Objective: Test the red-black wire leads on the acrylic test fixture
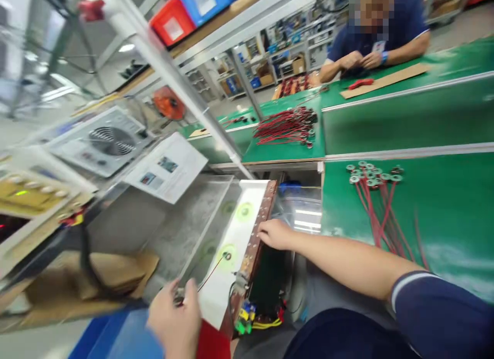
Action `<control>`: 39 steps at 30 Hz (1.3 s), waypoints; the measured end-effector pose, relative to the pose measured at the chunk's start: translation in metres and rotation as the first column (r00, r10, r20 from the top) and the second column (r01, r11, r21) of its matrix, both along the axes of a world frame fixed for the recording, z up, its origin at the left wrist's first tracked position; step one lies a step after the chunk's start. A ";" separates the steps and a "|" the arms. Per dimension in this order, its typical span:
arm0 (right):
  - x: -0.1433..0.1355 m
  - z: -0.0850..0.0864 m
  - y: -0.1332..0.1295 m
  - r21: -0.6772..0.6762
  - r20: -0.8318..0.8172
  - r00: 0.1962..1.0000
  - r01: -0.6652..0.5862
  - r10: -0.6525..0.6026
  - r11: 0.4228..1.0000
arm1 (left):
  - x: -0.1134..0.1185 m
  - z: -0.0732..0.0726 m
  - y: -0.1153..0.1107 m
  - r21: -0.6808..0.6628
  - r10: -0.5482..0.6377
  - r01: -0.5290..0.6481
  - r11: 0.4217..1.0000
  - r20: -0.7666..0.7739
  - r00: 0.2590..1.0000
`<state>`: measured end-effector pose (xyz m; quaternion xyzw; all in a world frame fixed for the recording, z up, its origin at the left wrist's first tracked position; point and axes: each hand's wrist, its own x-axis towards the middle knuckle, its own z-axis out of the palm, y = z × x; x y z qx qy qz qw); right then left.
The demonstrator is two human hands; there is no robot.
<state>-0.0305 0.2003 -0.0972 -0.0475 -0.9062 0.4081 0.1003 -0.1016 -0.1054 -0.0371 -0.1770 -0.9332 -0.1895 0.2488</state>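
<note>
A white strip (214, 297) with greenish-yellow rings runs along the bench-top machine. On its nearer ring lies a small round part (227, 256), whose thin red wire (210, 275) reaches toward my left hand. My left hand (176, 318) is at the strip's near end, thumb and fingers curled around a small dark piece that is too blurred to name. My right hand (276, 234) rests with curled fingers against the brown studded rail (254, 240) along the strip's right side. What lies under those fingers is hidden.
Round parts with red wires (374, 176) lie on the green table (455, 204) at right. A larger wired pile (287, 123) is farther back. Across the bench sits a person (378, 34), hands together. A metal post (185, 86) and paper sheet (168, 166) stand at left.
</note>
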 end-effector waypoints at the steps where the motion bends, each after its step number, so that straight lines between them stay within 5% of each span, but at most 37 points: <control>1: -0.001 -0.001 0.001 -0.012 -0.002 1.000 -0.003 0.003 1.000 | -0.006 -0.004 0.002 -0.064 0.000 0.005 0.998 0.079 0.997; 6: 0.002 -0.002 0.002 -0.042 -0.002 1.000 -0.013 0.013 0.999 | -0.041 -0.035 0.046 -0.341 0.124 0.079 0.937 0.534 0.837; 10: 0.001 -0.009 0.000 -0.069 -0.042 0.999 0.000 -0.003 0.998 | -0.052 -0.051 0.066 -0.407 0.114 0.193 0.893 0.618 0.778; 16: 0.000 -0.007 0.002 -0.090 -0.032 0.999 -0.017 0.014 0.996 | -0.053 -0.062 0.067 -0.486 0.232 0.103 0.868 0.580 0.781; 27: -0.002 -0.019 0.003 -0.022 -0.056 0.997 -0.059 0.058 0.998 | -0.046 -0.068 0.065 -0.282 0.196 -0.028 0.959 0.588 0.785; 39: -0.002 -0.023 -0.002 -0.021 -0.078 0.997 -0.021 0.019 1.000 | -0.051 -0.074 0.057 -0.201 0.138 -0.021 0.979 0.589 0.796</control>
